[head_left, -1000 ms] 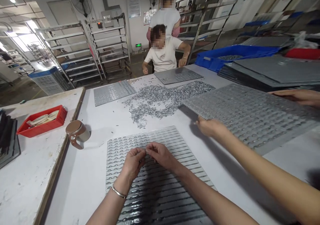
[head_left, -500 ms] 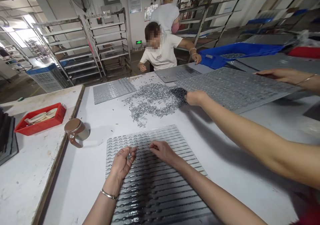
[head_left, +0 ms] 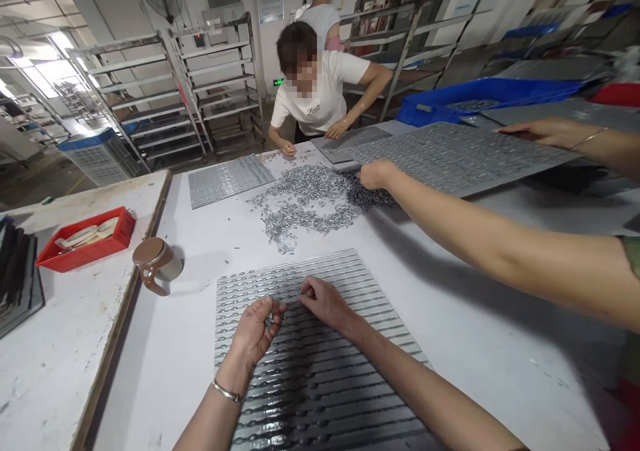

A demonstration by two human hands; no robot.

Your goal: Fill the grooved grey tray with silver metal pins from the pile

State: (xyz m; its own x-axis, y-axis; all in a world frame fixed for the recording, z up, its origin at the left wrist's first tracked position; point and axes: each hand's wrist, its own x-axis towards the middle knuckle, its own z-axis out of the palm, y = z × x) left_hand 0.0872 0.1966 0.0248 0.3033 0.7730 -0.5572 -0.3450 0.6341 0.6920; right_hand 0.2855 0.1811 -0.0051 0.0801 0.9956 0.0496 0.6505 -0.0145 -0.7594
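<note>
Loosely curled, the fingers [head_left: 273, 311] of the left hand [head_left: 256, 331] cup a few small metal pieces [head_left: 269, 319] against the upturned palm, above the slotted tray [head_left: 320, 384]. Just beside it, the right hand [head_left: 326, 302] lies palm down, its fingertips [head_left: 306, 293] bunched and touching a groove of the tray; whether they pinch a piece I cannot tell. The tray lies flat on the white table [head_left: 200, 344], close before the person. Farther out, a loose pile of metal parts [head_left: 305, 204] spreads over the table. A co-worker's hand [head_left: 376, 173] grips the edge of a grey sheet [head_left: 450, 154] at that pile. A brown mug [head_left: 155, 264] sits left of the tray, with a red bin [head_left: 85, 241] beyond it.
</note>
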